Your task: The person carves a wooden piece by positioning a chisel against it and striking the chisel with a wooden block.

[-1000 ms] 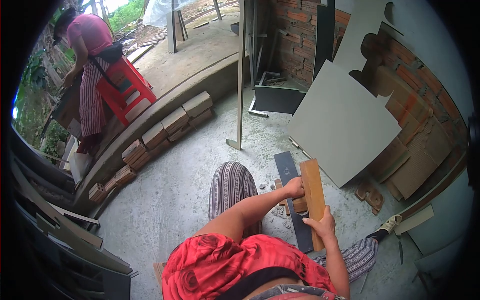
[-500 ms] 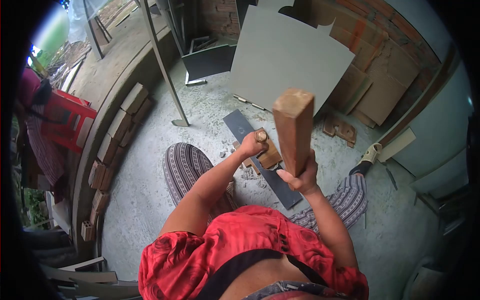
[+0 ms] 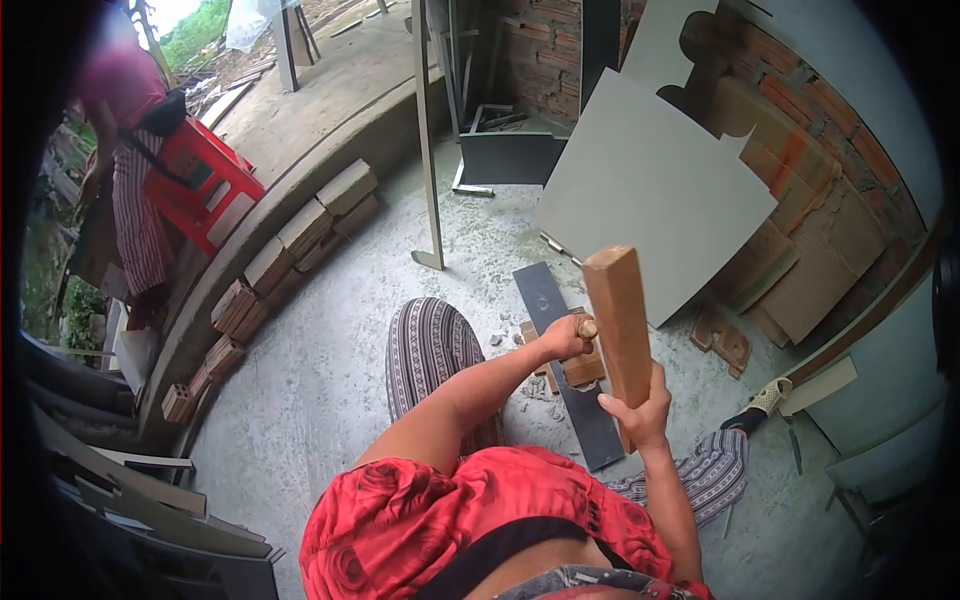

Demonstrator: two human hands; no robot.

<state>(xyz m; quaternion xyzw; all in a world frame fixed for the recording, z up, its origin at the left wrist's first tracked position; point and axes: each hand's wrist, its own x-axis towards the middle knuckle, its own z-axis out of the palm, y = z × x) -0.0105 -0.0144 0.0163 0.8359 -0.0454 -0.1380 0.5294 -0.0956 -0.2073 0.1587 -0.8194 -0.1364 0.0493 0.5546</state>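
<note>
- Plainly, both hands are busy near the centre of the frame: the left hand (image 3: 566,340) is wrapped round a handle (image 3: 588,328), its round wooden end facing up, and the right hand (image 3: 642,412) grips a block (image 3: 618,315) near its lower end.
- Relation that matters: the handle sits just left of the block in the frame, with the left hand nearer to it; whether the two touch cannot be told, as the block overlaps from closer to the camera.
- The block's long axis runs nearly up and down the frame, its upper part rising past the left hand.
- Beneath them, a dark plank (image 3: 540,297) lies on the floor (image 3: 300,400), sloping from upper left to lower right; a brown piece (image 3: 582,374) shows beside the left hand, partly hidden.
- Debris (image 3: 543,387) lies left of the plank.
- Around: the left knee (image 3: 430,340) bends up left of the work, and the right shoe (image 3: 772,393) is well to the right.
- A pale panel (image 3: 655,190) leans behind, bounding the space above; bricks (image 3: 300,235) line the ledge, and a co-worker (image 3: 130,85) is at upper left, apart.
</note>
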